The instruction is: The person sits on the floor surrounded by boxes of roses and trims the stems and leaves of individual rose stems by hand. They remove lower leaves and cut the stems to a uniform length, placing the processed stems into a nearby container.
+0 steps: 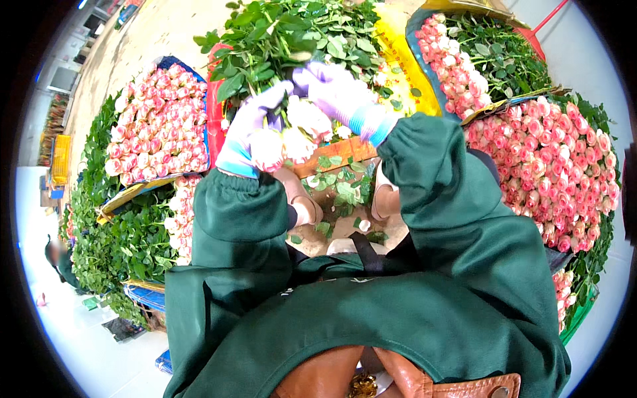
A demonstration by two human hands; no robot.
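Several pale pink-and-white roses [291, 139] hang between my gloved hands, blooms towards me and stems pointing away. My left hand [254, 117], in a purple glove with a blue cuff, curls around the stems just behind the blooms. From the other side my right hand [333, 92], gloved alike, closes on the same stems, its fingertips close to those of the left. The fingers are partly hidden and slightly blurred. Just beyond them lies a heap of leafy green rose stems [303, 37].
Wrapped pink rose bundles [159, 124] are stacked at left, and more rose bundles [542, 169] at right. Yellow printed sheeting [405, 64] lies beside the heap. A wooden board [333, 154] crosses in front of my feet, near fallen leaves [346, 191]. A person [62, 258] is at far left.
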